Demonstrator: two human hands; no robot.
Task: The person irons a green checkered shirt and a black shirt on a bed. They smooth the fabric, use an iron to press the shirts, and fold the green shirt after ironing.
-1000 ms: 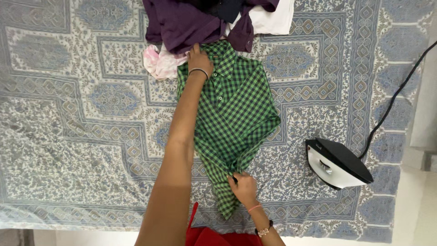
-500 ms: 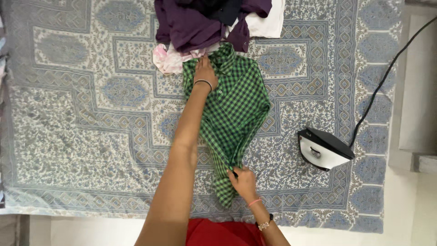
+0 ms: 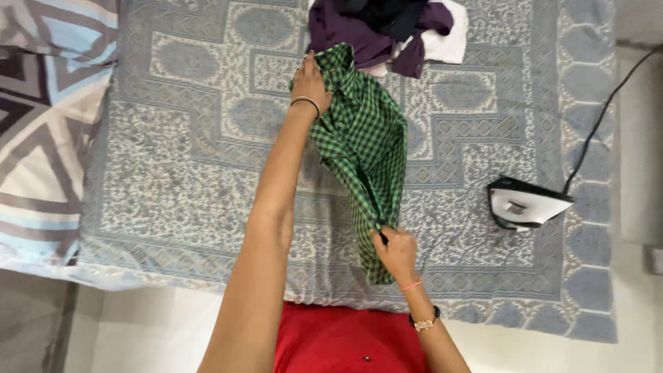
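Note:
A green and black checked shirt (image 3: pixel 366 141) hangs lifted off the patterned sheet (image 3: pixel 173 152), folded lengthwise between my hands. My left hand (image 3: pixel 312 79), with a thin bangle on the wrist, grips it at the collar end, far from me. My right hand (image 3: pixel 396 250), with a thread and a beaded band on the wrist, pinches the lower hem end close to my body.
A pile of purple, dark and white clothes (image 3: pixel 387 31) lies at the far edge of the sheet. A black and white iron (image 3: pixel 525 204) stands on the right, its cord (image 3: pixel 601 117) running off to the upper right. A striped cloth (image 3: pixel 41 103) lies at the left.
Both hands have raised the shirt off the sheet and folded it narrower. The view has shifted, bringing the striped cloth in at the left.

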